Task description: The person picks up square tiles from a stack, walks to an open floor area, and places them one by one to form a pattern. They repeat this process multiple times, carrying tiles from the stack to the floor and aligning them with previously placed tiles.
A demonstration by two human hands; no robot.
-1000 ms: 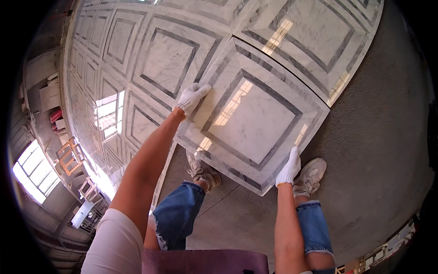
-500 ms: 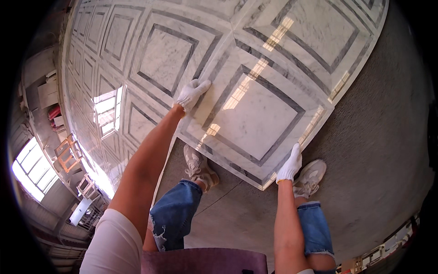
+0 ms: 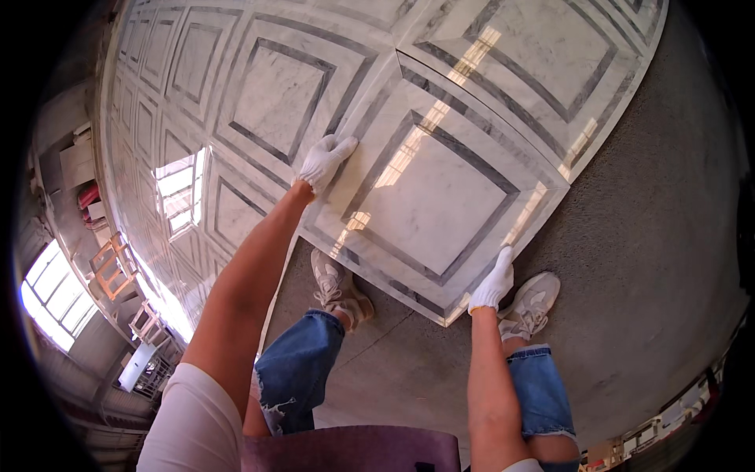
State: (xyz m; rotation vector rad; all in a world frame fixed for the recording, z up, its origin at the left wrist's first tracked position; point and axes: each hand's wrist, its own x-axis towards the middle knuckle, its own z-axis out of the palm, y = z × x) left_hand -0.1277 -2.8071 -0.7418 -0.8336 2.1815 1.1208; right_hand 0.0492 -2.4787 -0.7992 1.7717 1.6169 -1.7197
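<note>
Loose marble tile (image 3: 429,193) lies at the edge of the laid marble floor (image 3: 236,86), corner overhanging bare concrete (image 3: 645,259). Left hand (image 3: 324,160) presses flat, fingers together; right hand (image 3: 493,283) grips the near corner. Many tiles laid; this one seemingly not yet seated.

My white cloth gloves (image 3: 324,160) press a glossy, polished marble tile (image 3: 429,197); the concrete floor (image 3: 653,259) looks rough, matt.

Stone-flooring workshop or warehouse hall — polished marble floor panels (image 3: 259,102) with grey inlaid borders laid over bare concrete floor (image 3: 653,259); large industrial windows (image 3: 51,303) and stacked wooden frames (image 3: 110,267) alongside.
</note>
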